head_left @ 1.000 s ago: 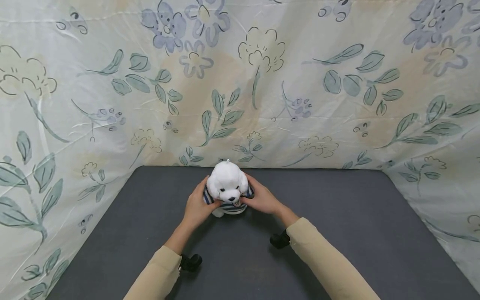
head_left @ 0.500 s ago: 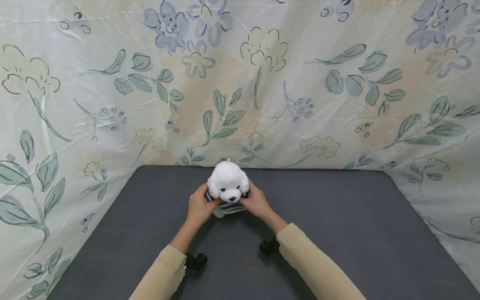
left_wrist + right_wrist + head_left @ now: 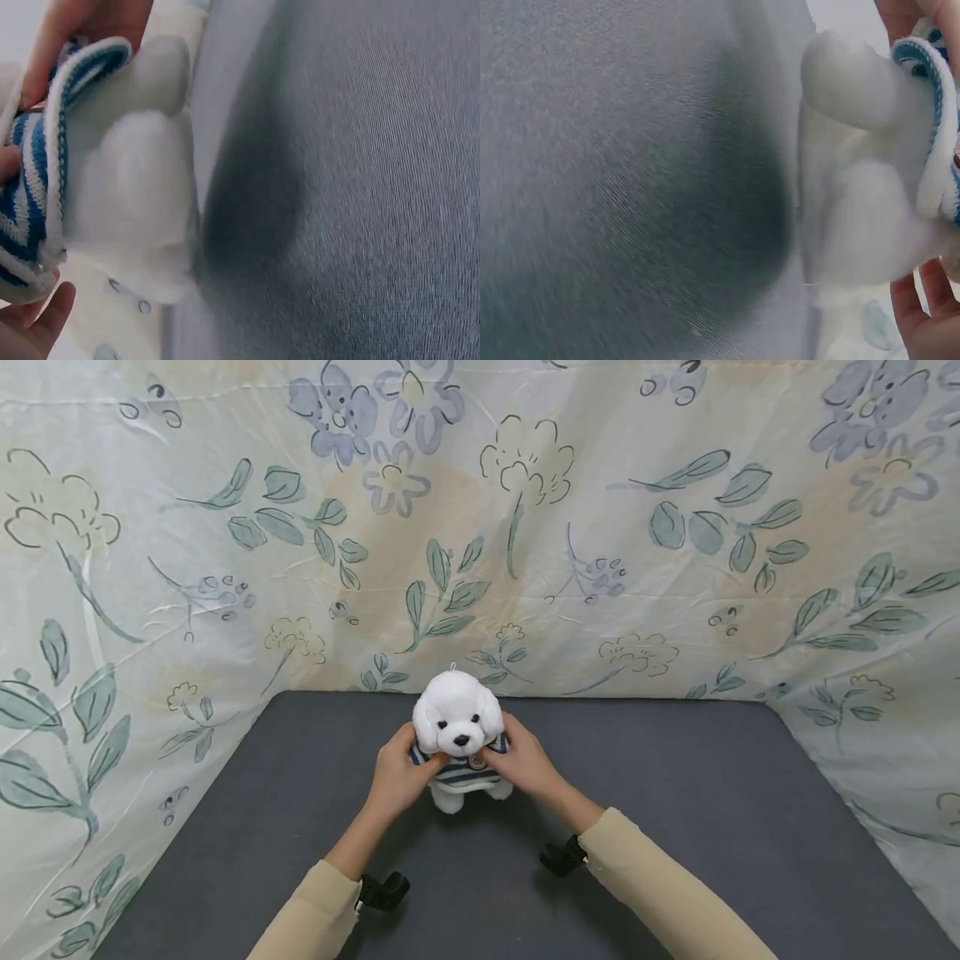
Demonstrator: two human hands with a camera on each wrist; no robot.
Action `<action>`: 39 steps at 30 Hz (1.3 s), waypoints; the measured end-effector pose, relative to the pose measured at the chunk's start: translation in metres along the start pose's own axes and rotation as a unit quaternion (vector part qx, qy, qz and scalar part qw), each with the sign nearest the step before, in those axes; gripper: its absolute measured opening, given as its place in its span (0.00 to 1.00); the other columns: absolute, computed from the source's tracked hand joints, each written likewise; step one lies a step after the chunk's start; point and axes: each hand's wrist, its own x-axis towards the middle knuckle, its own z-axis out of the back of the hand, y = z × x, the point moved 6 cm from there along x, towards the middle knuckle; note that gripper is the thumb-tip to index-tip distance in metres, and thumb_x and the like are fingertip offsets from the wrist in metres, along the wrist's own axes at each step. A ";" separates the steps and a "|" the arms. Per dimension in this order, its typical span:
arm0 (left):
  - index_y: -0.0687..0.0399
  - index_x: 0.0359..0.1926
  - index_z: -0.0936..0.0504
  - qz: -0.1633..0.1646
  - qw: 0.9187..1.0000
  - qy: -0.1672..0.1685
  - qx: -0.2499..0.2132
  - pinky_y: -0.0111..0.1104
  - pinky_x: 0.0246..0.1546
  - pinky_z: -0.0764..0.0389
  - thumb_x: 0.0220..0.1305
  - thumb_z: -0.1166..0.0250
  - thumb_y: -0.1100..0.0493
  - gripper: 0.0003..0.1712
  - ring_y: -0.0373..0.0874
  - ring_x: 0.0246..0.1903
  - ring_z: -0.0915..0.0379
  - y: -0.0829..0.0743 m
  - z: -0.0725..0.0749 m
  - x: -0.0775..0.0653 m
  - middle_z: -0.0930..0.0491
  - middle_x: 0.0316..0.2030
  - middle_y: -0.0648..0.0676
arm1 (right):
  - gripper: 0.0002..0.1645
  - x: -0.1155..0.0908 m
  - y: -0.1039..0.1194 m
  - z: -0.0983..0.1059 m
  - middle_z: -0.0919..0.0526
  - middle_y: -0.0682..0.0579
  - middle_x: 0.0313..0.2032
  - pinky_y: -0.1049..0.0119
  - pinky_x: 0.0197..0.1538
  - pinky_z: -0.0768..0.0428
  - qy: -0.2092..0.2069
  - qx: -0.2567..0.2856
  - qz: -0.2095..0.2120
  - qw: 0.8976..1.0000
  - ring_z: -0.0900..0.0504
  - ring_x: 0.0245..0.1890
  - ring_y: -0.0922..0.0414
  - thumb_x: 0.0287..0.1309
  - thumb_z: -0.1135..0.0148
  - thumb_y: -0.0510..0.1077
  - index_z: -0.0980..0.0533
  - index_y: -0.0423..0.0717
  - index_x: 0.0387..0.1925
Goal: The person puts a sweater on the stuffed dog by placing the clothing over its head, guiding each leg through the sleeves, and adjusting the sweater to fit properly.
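A white plush dog in a blue-and-white striped knit shirt faces me, upright between both hands. My left hand grips its left-hand side in the head view, thumb across the shirt front. On the opposite side my right hand holds it the same way, with the thumb near a round badge. Most other fingers are hidden behind the toy. Its white legs show in the left wrist view and right wrist view. The feet appear raised slightly above the table.
The dark grey table stretches out around the toy, with its back edge just behind it. A floral curtain hangs behind and along the sides. Black wrist devices jut inward from the beige sleeves.
The plush dog has risen and its head has tipped back, so the face and both legs now show more. The right arm first shifted inward, then back outward.
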 end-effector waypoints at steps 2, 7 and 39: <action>0.54 0.51 0.24 0.025 0.999 0.018 -0.022 0.42 0.40 0.23 0.49 0.30 0.54 0.26 0.48 0.40 0.23 -0.001 -0.002 -0.001 0.20 0.44 0.55 | 0.33 -0.002 0.005 0.006 0.28 0.53 0.56 0.53 0.52 0.27 0.003 -0.008 -0.005 1.000 0.27 0.55 0.54 0.55 0.37 0.52 0.36 0.55 0.62; 0.49 0.51 0.24 0.061 0.995 0.049 -0.069 0.38 0.37 0.23 0.52 0.31 0.51 0.25 0.44 0.37 0.23 -0.008 -0.005 -0.004 0.19 0.42 0.52 | 0.33 -0.009 0.011 0.019 0.25 0.54 0.53 0.56 0.46 0.25 0.015 -0.027 -0.024 0.999 0.24 0.48 0.56 0.53 0.37 0.56 0.36 0.57 0.60; 0.55 0.28 0.19 0.247 0.934 0.232 -0.110 0.36 0.28 0.26 0.54 0.43 0.30 0.32 0.41 0.25 0.31 -0.008 -0.075 -0.004 0.29 0.22 0.49 | 0.41 -0.026 -0.028 0.054 0.24 0.42 0.48 0.60 0.35 0.20 0.136 -0.056 -0.256 0.956 0.20 0.34 0.55 0.57 0.50 0.67 0.33 0.38 0.58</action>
